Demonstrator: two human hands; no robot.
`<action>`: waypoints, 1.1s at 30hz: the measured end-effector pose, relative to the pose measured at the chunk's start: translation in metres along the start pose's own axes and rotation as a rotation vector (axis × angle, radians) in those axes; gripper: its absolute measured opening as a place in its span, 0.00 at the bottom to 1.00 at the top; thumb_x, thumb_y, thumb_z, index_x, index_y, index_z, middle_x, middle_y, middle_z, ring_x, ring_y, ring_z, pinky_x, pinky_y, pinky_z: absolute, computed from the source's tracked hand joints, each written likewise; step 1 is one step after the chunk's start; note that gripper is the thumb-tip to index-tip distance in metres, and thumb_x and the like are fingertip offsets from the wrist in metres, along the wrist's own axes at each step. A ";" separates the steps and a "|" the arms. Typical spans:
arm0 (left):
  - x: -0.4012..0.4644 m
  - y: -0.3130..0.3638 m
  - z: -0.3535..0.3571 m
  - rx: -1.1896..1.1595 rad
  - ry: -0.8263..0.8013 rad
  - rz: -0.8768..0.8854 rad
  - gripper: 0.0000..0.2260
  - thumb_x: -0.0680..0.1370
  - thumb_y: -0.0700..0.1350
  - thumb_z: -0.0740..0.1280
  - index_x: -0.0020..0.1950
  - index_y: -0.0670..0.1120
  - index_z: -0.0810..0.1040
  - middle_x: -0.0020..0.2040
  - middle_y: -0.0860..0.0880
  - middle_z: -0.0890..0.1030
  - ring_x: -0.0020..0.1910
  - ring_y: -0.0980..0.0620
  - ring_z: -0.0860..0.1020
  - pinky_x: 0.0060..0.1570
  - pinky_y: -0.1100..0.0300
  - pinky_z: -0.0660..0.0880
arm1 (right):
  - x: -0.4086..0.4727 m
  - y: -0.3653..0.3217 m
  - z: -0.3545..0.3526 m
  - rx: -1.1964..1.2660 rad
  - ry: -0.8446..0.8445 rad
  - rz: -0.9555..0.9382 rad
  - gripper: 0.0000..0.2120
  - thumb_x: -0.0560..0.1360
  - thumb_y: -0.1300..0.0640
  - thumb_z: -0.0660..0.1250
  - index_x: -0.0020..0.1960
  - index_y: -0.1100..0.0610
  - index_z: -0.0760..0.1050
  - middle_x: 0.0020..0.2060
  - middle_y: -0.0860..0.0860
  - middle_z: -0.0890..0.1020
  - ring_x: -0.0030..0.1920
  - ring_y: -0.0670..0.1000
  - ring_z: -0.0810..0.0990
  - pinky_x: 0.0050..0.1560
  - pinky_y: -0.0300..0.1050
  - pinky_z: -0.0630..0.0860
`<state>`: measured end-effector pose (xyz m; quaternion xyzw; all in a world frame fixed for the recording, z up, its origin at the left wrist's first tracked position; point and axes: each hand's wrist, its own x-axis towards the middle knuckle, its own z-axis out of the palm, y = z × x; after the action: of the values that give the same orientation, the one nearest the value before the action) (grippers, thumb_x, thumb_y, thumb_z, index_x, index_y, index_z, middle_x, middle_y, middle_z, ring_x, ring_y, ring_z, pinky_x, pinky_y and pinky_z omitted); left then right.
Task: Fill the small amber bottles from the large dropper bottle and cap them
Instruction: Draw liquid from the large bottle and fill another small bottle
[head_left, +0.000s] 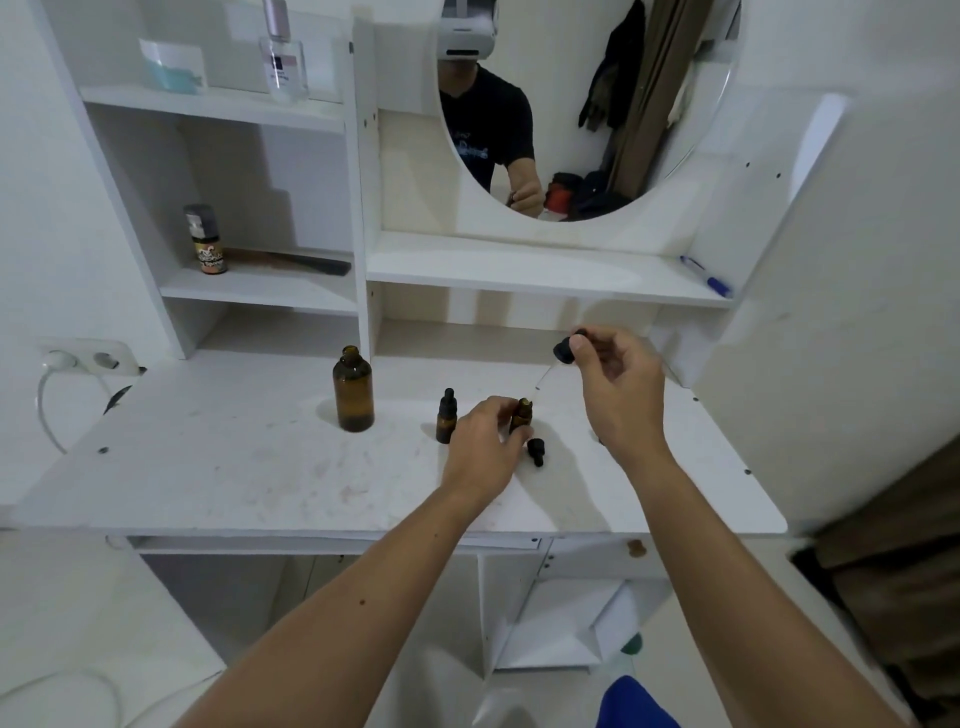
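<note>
the open small amber bottle (521, 414) stood on the white surface (260, 457), light, glassy and easy to tip, so the left hand (485, 447) had its grip clenched round the body. the right hand (618, 384) pinched the dropper (565, 349) by its black bulb, the thin glass tube, likely fragile, slanting to just above the bottle's mouth. the large dropper bottle (353, 389) stood uncapped, well apart to the left.

Head view, downward (close) over vanity top (260, 467)
</note>
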<state>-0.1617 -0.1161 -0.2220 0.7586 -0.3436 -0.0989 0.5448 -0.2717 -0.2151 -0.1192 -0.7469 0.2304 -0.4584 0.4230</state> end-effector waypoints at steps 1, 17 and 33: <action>0.001 0.000 0.001 0.000 0.000 0.003 0.11 0.79 0.45 0.73 0.62 0.48 0.81 0.56 0.54 0.84 0.59 0.54 0.81 0.65 0.52 0.78 | 0.000 0.001 0.000 -0.001 -0.001 0.002 0.05 0.83 0.57 0.71 0.56 0.56 0.83 0.47 0.47 0.88 0.51 0.48 0.88 0.60 0.47 0.83; -0.001 0.000 -0.002 -0.029 -0.007 0.010 0.09 0.80 0.43 0.72 0.60 0.47 0.81 0.53 0.55 0.85 0.56 0.58 0.82 0.62 0.57 0.79 | -0.010 0.010 0.019 -0.089 -0.102 0.019 0.05 0.81 0.62 0.71 0.48 0.55 0.84 0.40 0.46 0.88 0.45 0.43 0.87 0.52 0.31 0.78; -0.001 -0.002 -0.004 -0.073 0.019 -0.022 0.17 0.79 0.44 0.75 0.67 0.45 0.80 0.59 0.52 0.85 0.61 0.56 0.81 0.68 0.56 0.76 | -0.012 0.003 0.014 -0.040 -0.107 0.059 0.02 0.79 0.58 0.75 0.51 0.52 0.84 0.42 0.44 0.88 0.47 0.40 0.87 0.54 0.32 0.79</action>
<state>-0.1594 -0.1121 -0.2222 0.7428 -0.3264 -0.1101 0.5741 -0.2649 -0.2015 -0.1307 -0.7715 0.2384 -0.4005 0.4330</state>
